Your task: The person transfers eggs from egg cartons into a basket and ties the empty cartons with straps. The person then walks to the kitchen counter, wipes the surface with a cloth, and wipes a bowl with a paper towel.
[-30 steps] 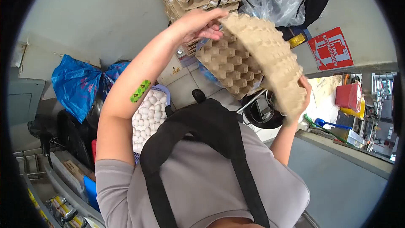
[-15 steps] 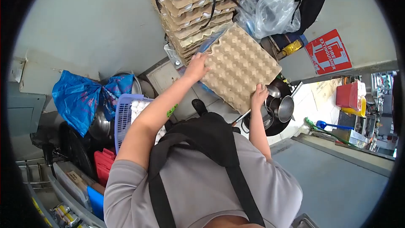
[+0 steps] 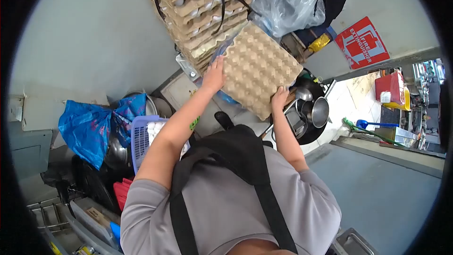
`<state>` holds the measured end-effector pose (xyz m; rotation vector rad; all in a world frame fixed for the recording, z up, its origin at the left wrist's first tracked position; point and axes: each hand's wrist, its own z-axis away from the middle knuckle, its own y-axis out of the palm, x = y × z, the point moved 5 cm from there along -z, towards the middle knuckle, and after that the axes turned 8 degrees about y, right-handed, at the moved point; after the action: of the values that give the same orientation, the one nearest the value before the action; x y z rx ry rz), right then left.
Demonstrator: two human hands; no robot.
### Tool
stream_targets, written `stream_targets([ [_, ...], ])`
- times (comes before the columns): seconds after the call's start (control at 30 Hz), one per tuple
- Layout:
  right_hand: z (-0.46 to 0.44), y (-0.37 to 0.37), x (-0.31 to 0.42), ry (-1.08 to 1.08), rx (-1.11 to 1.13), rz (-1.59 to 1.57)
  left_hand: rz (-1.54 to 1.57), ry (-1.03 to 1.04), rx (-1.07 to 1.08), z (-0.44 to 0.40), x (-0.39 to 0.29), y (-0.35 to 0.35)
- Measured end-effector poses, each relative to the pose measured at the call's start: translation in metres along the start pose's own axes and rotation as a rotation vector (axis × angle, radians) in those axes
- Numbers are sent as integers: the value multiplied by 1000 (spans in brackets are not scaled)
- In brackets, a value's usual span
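Note:
A brown cardboard egg tray (image 3: 262, 68), its cups bare, is in front of my body. My left hand (image 3: 214, 76) grips its left edge, thumb on top. At the near right edge, my right hand (image 3: 280, 99) is closed around the rim. Bluish plastic (image 3: 225, 97) shows under the tray's left side; what else lies beneath is hidden. Just beyond stands a tall stack of egg trays (image 3: 198, 14) with white eggs between the layers. A purple basket (image 3: 140, 137) with white eggs sits left of my body, partly covered by my left forearm.
Dark pans and steel bowls (image 3: 320, 112) are close to my right hand. Clear plastic bags (image 3: 288, 4) hang beyond the tray. A blue plastic bag (image 3: 87, 127) lies over pots at left. A fire extinguisher sign (image 3: 362, 42) is on the right wall, above a doorway.
The whole view has shifted, so the tray, stack and sign sit further left in the picture. Both hands keep their places on the tray's edges.

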<state>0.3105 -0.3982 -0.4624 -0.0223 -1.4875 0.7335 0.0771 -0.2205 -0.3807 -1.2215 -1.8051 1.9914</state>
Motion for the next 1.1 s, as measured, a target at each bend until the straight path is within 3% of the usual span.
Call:
stream_targets([
  [0.1, -6, 7, -8, -162, -150, 14, 36, -35, 65, -16, 15, 2],
  [0.17, -13, 9, 7, -56, -63, 254, 30, -34, 84, -24, 18, -3],
  [0.2, -21, 10, 1, -45, 25, 216, 20, -43, 121, -23, 14, -6],
  [0.23, -27, 10, 1, -179, 146, 89, 9, -50, 162, -21, 9, -9],
  [0.3, -39, 10, -22, -159, 127, 5, 38, -34, 166, -15, 6, -17],
  [0.37, -54, 6, -43, 26, 107, 198, -23, 96, 25, -13, 6, -16],
  [0.43, -31, -27, 15, 58, -35, 101, 36, 162, -98, -4, 3, -24],
  [0.47, -28, -40, 36, 216, 5, 284, 188, 137, -126, 1, -4, -39],
  [0.5, -42, -33, 20, 130, -176, 270, 338, 80, -155, 5, -16, -60],
  [0.57, -51, -40, 45, 35, -246, 123, 816, -25, -138, 9, -37, -89],
  [0.7, -46, -55, 116, -105, -346, 76, 1129, -61, -126, 34, -123, -196],
  [0.77, -45, -52, 139, -169, -362, 79, 1607, 343, 5, 42, -148, -224],
  [0.83, -41, -41, 160, -304, -281, 17, 1717, 350, 134, 63, -206, -272],
  [0.93, -44, -14, 181, -470, -238, -23, 1672, 317, 99, 75, -260, -317],
  [0.97, -42, -1, 186, -544, -214, -33, 1849, 681, 133, 72, -266, -318],
  [1.0, -16, -14, 223, -539, -185, -13, 1923, 789, 172, 72, -270, -316],
  [1.1, -4, -6, 271, -630, -124, -37, 1895, 622, 82, 70, -262, -318],
])
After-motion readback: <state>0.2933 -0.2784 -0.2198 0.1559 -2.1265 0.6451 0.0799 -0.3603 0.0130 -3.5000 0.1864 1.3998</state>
